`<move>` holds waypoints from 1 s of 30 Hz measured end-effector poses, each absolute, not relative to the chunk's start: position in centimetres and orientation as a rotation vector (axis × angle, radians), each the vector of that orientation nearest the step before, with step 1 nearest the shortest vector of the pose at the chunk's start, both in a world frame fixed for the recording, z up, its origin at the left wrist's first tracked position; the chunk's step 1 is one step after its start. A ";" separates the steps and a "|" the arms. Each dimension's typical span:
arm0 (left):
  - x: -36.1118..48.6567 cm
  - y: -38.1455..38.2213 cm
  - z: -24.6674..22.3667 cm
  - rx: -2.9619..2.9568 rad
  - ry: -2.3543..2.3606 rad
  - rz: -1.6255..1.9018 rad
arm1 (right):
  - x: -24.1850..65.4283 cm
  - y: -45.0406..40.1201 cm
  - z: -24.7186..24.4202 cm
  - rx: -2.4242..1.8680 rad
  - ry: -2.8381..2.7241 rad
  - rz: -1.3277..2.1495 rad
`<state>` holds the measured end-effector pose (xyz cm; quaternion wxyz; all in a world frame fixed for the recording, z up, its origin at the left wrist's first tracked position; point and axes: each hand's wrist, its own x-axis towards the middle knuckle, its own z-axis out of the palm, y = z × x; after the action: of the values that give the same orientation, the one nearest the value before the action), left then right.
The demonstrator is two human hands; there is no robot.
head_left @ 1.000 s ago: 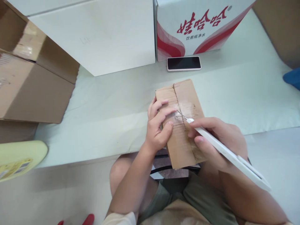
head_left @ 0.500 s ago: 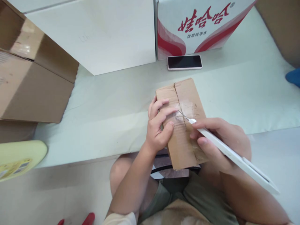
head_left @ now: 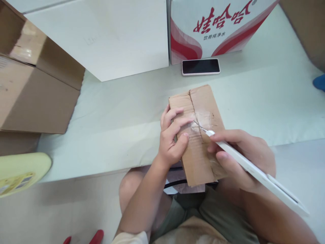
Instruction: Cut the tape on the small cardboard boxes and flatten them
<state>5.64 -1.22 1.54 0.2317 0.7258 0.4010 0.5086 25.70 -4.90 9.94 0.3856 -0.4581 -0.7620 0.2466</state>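
A small brown cardboard box (head_left: 200, 166) with clear tape and a seam down its top rests partly over the front edge of the pale green surface. My left hand (head_left: 172, 137) grips its left side, with the fingers spread over the top. In my right hand (head_left: 243, 156) is a long white tool (head_left: 264, 179), held like a pen. The tool's thin metal tip touches the tape near the seam, beside my left index fingertip.
A phone (head_left: 200, 67) lies behind the box, before a red-and-white carton (head_left: 215, 44) and a large white box (head_left: 106, 40). Brown cartons (head_left: 43, 98) stand left, above a yellow container (head_left: 22, 169). A blue object (head_left: 319, 82) shows at the right edge.
My right hand and the white tool have shifted slightly to the right and down. My left hand keeps its hold on the box.
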 end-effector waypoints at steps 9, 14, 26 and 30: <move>5.6 -1.3 1.6 2.007 1.124 1.379 | 25.8 -4.7 10.0 -1.160 -1.970 0.617; 5.6 -1.3 1.5 2.005 1.114 1.384 | 25.8 -4.8 9.9 -1.155 -1.958 0.633; 5.6 -1.3 1.6 1.983 1.105 1.385 | 25.7 -4.9 9.8 -1.150 -1.935 0.638; 5.6 -1.4 1.6 1.978 1.101 1.390 | 25.7 -4.9 9.9 -1.158 -1.943 0.637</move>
<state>5.65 -1.37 1.63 0.2402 0.7228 0.4021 0.5080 25.73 -4.90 9.88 0.3854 -0.4548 -0.7629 0.2502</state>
